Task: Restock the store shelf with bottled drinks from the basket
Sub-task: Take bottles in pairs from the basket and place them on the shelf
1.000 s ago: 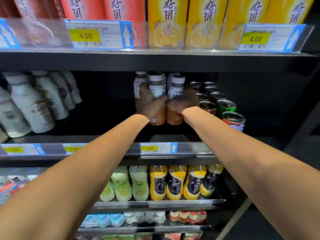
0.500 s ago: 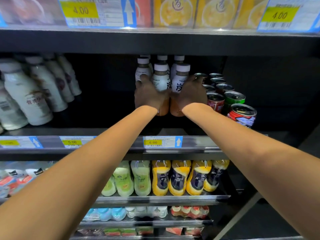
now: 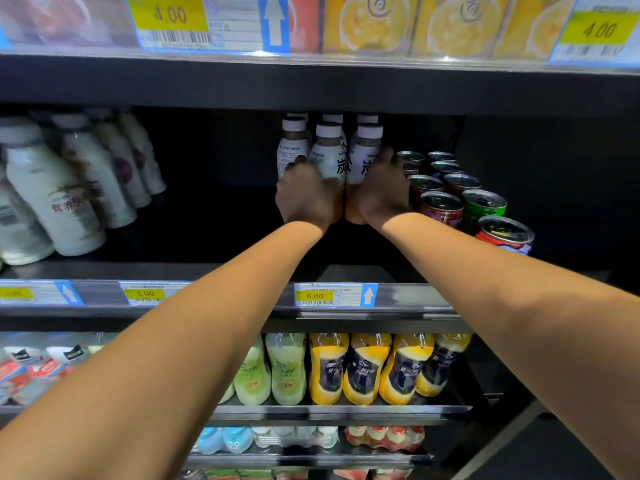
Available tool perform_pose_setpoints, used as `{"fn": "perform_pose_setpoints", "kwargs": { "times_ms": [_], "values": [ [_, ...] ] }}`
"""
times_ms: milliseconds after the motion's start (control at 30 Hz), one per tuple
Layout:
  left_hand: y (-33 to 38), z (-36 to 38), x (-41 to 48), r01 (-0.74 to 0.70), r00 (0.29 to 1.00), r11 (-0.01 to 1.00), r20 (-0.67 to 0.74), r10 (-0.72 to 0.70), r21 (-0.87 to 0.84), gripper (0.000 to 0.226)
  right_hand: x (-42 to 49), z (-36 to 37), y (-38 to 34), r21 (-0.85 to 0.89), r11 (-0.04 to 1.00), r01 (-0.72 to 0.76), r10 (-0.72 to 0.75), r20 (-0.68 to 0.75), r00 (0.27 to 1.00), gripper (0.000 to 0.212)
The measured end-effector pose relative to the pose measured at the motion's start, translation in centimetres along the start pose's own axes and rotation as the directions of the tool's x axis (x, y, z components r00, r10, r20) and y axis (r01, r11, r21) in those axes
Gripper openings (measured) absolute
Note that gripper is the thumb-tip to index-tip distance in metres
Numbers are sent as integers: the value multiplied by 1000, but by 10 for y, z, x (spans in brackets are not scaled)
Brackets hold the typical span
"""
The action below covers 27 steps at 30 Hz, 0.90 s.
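Two white-capped bottles of brown drink stand side by side deep on the dark middle shelf. My left hand grips the left front bottle low on its body. Around the right front bottle my right hand is wrapped the same way. Several more bottles of the same kind stand behind and to the left of them. The basket is out of view.
Rows of cans stand just right of my right hand. White milk bottles fill the shelf's left end, with a dark gap between. Price tags line the shelf edge. Yellow and green bottles sit on the shelf below.
Both hands with their bottles sit slightly lower and deeper among the row; the camera has tilted down and moved closer, so the upper shelf has slid up out of the frame.
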<state>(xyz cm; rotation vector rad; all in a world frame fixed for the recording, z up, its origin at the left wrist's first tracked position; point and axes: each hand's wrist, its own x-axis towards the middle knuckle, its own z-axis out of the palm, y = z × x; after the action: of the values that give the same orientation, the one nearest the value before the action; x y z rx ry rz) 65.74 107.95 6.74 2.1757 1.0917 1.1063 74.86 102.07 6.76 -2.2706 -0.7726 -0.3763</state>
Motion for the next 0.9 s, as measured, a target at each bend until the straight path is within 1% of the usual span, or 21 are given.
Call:
{"fn": "perform_pose_setpoints", "kwargs": {
  "times_ms": [100, 200, 400, 467, 633, 733, 833, 900],
  "values": [
    [3, 7, 3, -15, 1000, 1000, -3, 15, 18, 39, 11, 9, 3, 5, 1000, -17, 18, -40, 999, 52],
    [5, 10, 8, -36, 999, 998, 12, 35, 51, 35, 19, 17, 6, 11, 1000, -23, 24, -61, 998, 53],
    [5, 17, 16, -27, 999, 997, 22, 26, 74, 37, 30, 26, 7, -29, 999, -14, 12, -68, 998, 48],
    [5, 19, 18, -23, 1000, 997, 18, 22, 76, 37, 31, 27, 7, -27, 1000, -14, 12, -80, 997, 44],
    [6, 21, 23, -24, 1000, 995, 6, 24, 93, 37, 32, 27, 9, -4, 1000, 8, -9, -91, 996, 44],
    [6, 22, 24, -29, 1000, 995, 3, 28, 97, 38, 31, 28, 8, 22, 1000, 7, -5, -79, 997, 48],
    [3, 23, 25, -39, 999, 994, -10, 40, 102, 38, 28, 29, 7, 7, 1000, -2, 2, -74, 997, 59],
    [2, 25, 25, -47, 999, 993, -12, 49, 105, 38, 27, 28, 7, -1, 1000, -4, 4, -60, 998, 62]
  ]
}}
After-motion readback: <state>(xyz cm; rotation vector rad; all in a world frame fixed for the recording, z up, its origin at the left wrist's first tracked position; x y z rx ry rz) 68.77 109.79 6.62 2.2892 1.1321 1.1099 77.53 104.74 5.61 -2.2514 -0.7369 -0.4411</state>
